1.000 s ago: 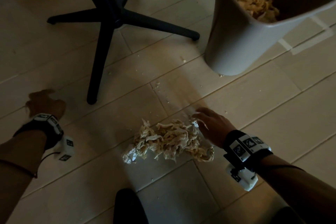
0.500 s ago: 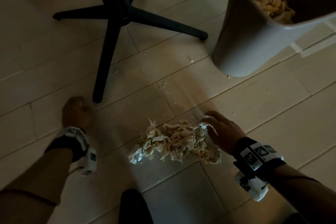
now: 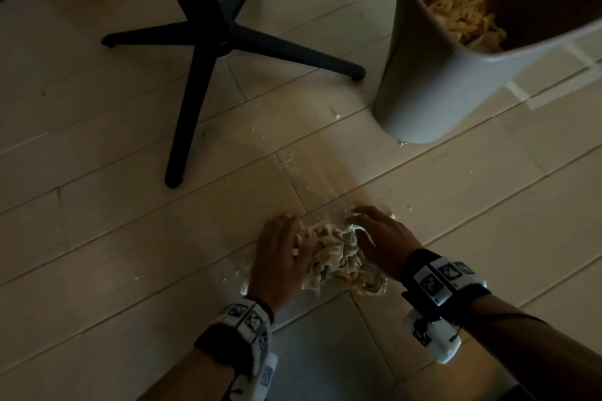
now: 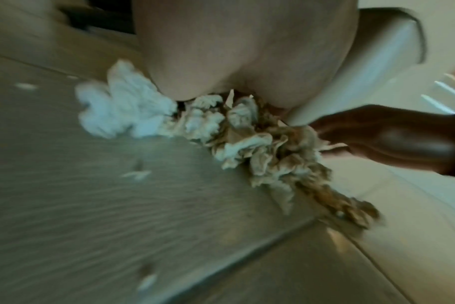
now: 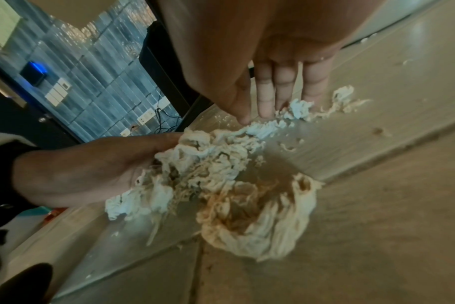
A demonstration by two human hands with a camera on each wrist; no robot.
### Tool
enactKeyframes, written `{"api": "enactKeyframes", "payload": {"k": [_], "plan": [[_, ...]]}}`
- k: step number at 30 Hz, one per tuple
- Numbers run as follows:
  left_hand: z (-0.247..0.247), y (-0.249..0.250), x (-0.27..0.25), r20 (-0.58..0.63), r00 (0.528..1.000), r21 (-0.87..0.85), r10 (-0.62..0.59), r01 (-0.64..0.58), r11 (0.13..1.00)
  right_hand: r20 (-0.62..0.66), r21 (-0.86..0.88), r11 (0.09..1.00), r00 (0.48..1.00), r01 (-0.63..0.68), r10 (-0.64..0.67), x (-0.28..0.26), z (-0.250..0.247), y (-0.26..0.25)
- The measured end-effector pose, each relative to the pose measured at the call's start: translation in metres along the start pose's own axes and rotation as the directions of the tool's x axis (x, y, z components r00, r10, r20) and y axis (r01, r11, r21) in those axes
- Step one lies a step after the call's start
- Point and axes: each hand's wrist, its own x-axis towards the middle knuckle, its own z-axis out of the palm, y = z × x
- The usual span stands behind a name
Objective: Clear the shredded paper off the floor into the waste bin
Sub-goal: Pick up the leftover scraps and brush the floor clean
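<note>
- Our shredded paper (image 3: 338,257) lies in one clump on the floor (image 3: 130,254), its long axis slanting from the far side by our fingertips toward the near right, where a browner tail trails out.
- It sits between our two hands: our left hand (image 3: 281,257) presses its left flank, our right hand (image 3: 381,238) cups its right flank.
- In the right wrist view our right fingers (image 5: 265,96) are straight, tips down at the pile's far edge; our left fingers look extended against the paper, not curled round it.
- The waste bin (image 3: 430,91) stands well apart, far right, with shreds already inside.
- A chair base (image 3: 208,39) stands far left.
- The wristbands (image 3: 446,277) carry square black-and-white markers; we can read no writing.
</note>
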Motion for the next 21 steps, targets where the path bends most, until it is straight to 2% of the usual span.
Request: {"api": "enactKeyframes", "payload": {"k": [3, 5, 9, 11, 14, 16, 19, 21], "plan": [[-0.003, 0.032, 0.009, 0.111, 0.990, -0.073, 0.089, -0.081, 0.994, -0.020, 0.049, 0.999, 1.000, -0.017, 0.018, 0.002, -0.003, 0.005], [-0.011, 0.045, 0.032, 0.080, 0.992, -0.103, 0.097, -0.088, 0.991, -0.065, 0.084, 0.996, 0.998, -0.014, 0.020, 0.002, -0.008, 0.012], [-0.021, 0.055, 0.105, 0.043, 0.992, -0.005, 0.120, -0.120, 0.993, -0.100, 0.080, 0.995, 0.993, -0.058, 0.066, 0.006, -0.021, 0.030], [-0.023, 0.058, 0.145, 0.074, 0.986, 0.064, 0.147, -0.152, 0.986, -0.113, 0.086, 0.991, 0.987, -0.103, 0.112, 0.012, -0.028, 0.040], [-0.023, 0.065, 0.198, 0.194, 0.978, 0.205, 0.080, -0.120, 0.971, -0.108, 0.067, 0.981, 0.976, -0.181, 0.187, 0.022, -0.038, 0.053], [-0.020, 0.069, 0.224, 0.231, 0.972, 0.280, 0.041, -0.107, 0.954, -0.121, 0.036, 0.979, 0.972, -0.200, 0.203, 0.030, -0.045, 0.060], [-0.013, 0.076, 0.249, 0.277, 0.961, 0.359, -0.009, -0.095, 0.929, -0.103, -0.081, 0.973, 0.973, -0.215, 0.207, 0.044, -0.057, 0.069], [-0.009, 0.085, 0.256, 0.358, 0.933, 0.405, -0.025, -0.131, 0.905, -0.083, -0.124, 0.969, 0.975, -0.213, 0.204, 0.053, -0.062, 0.076]]}}
